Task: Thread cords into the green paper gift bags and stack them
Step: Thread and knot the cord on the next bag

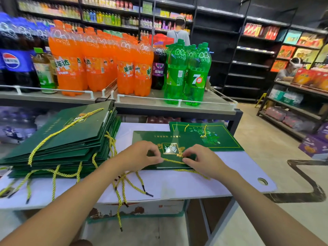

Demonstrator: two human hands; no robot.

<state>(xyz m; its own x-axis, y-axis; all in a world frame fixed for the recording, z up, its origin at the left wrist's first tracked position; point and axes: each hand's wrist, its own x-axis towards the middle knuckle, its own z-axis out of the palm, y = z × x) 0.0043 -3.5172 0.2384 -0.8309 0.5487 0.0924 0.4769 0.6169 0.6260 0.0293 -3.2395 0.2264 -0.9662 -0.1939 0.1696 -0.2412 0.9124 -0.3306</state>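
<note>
1. Left of the left hand sits a tilted stack of flat dark green paper gift bags (67, 137), with yellow cords dangling from its near edges.
2. Below the left wrist, loose yellow twisted cords with dark tips (131, 183) sprawl over the white tabletop (177, 185).
3. The left hand (140, 155) pinches one end of a stretched yellow twisted cord (173, 161) between thumb and curled fingers.
4. Under both hands lies a flat green paper gift bag with gold lettering (156, 139). It looks light, stiff and easily creased, so it is best steadied near its near edge.
5. The right hand (200, 160) pinches the cord's other end. The cord looks limp, so gripping close to the stiff tip should steer it best.
6. Beyond the right hand lies another flat green bag with a leaf print (225, 137).
</note>
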